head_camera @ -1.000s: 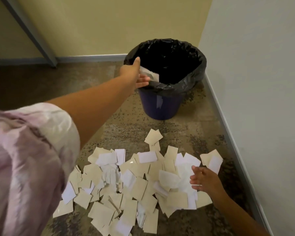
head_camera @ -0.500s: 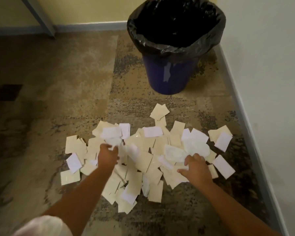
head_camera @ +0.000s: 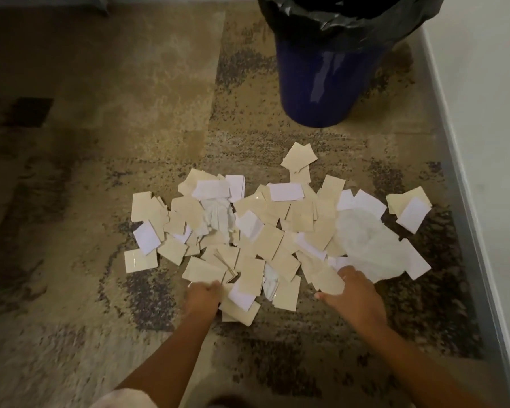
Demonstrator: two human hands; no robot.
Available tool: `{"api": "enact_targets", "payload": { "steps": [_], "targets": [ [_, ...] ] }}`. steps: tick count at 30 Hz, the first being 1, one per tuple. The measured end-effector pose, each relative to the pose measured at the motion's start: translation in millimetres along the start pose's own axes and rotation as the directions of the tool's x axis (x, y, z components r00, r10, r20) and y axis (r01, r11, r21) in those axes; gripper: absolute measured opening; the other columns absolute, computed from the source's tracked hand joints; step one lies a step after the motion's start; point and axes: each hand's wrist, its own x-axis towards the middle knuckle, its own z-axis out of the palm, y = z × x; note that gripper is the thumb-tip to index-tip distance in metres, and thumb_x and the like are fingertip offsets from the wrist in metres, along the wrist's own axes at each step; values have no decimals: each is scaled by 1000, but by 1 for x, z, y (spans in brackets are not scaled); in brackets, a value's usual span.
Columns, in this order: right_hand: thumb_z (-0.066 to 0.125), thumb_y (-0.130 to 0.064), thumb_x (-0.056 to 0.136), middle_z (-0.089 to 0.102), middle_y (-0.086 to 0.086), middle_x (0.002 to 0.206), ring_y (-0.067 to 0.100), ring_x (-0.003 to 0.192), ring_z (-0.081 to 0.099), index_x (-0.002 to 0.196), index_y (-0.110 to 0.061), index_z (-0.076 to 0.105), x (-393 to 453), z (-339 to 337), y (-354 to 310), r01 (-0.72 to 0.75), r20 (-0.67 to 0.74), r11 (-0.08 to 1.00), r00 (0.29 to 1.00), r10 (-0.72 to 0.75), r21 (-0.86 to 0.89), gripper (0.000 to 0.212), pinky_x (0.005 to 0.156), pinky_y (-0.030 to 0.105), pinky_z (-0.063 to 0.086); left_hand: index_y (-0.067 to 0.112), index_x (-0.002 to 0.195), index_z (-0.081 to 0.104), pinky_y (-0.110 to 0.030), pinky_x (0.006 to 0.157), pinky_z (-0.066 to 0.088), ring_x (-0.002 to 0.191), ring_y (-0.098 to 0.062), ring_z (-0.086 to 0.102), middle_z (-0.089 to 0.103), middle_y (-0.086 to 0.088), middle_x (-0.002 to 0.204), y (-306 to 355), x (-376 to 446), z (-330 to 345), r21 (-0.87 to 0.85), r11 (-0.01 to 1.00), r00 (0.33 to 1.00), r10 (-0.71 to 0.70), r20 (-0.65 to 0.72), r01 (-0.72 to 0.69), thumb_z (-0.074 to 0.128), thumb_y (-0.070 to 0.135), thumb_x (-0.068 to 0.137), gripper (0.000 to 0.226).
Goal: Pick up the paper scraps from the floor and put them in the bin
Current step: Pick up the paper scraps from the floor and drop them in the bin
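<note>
A heap of beige and white paper scraps (head_camera: 277,228) lies on the carpet, with crumpled white tissue (head_camera: 365,242) on its right side. Beyond it stands the blue bin (head_camera: 321,78) with a black liner (head_camera: 345,19); the frame cuts off its top. My left hand (head_camera: 202,300) sits at the heap's near left edge, fingers curled around a few scraps. At the near right edge is my right hand (head_camera: 351,298). Its thumb is spread out to the left and its fingertips are tucked into the scraps, where they are hidden.
A mottled brown carpet (head_camera: 100,172) covers the floor. A grey skirting board (head_camera: 465,187) and a white wall (head_camera: 489,98) run along the right, close to the bin and the heap. Open carpet stretches to the left.
My left hand has come back from the bin and dropped to the heap's near edge. My right hand slid toward me. The view tilted down, so the bin's opening is cut off.
</note>
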Motion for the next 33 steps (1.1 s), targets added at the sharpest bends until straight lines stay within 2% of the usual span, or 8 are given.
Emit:
{"api": "enact_targets", "payload": {
  "steps": [4,7,10,14,18,24,31,33],
  "targets": [
    [75,-55,66,56,-3,98,15,87,59,108,-21,45,-18,16,-17,-162,202,925,975,95,343,62,66,31,51,-6,105,62,-38,87,47,100,-35,60,64,-26,103,1,-8,9,-12,1000,995,18,95,-17,50,40,92,49],
    [69,-60,70,58,-1,96,15,84,59,102,-19,48,-19,29,-40,-237,275,866,954,121,439,56,62,27,46,3,78,58,-38,75,46,81,-29,57,56,-11,71,1,-12,16,29,996,988,81,128,-86,56,43,88,41],
    [56,-65,77,53,0,75,15,67,53,79,-16,49,-14,41,-59,-266,268,839,952,150,475,50,53,25,38,10,73,47,-26,63,33,73,-18,47,45,0,67,3,-15,21,34,992,983,118,138,-124,61,38,86,34],
    [60,-47,84,59,10,85,29,86,61,90,-4,61,-11,52,-74,-435,327,716,898,296,546,44,80,39,51,14,56,32,-24,52,24,56,-11,34,34,-1,60,1,-12,27,-58,990,977,136,161,-128,63,26,86,44],
    [69,-37,81,46,1,63,15,57,42,90,-5,62,-10,57,-81,-560,450,550,828,335,620,34,52,27,38,15,54,33,-25,53,24,57,-11,34,36,0,59,-1,-13,28,-145,984,974,131,186,-105,64,20,86,44],
    [68,-17,84,66,11,99,24,90,61,92,-10,63,-15,52,-79,-581,541,307,814,211,754,12,77,37,52,11,68,52,-20,54,33,66,-12,45,51,2,68,-2,-21,20,-306,945,967,181,179,-120,61,16,88,23],
    [64,-10,86,65,15,103,26,91,61,86,-10,60,-20,43,-61,-554,515,238,831,208,798,4,66,31,51,7,71,50,-29,60,32,74,-20,43,45,-4,67,-5,-25,13,-420,904,994,105,39,-79,56,17,91,24],
    [66,-20,85,66,14,93,23,82,60,89,-5,62,-19,44,-63,-491,439,319,870,224,811,15,63,28,49,5,84,54,-30,69,37,82,-22,46,47,0,70,-7,-24,12,-407,911,995,94,40,-70,53,17,93,15]
  ]
}}
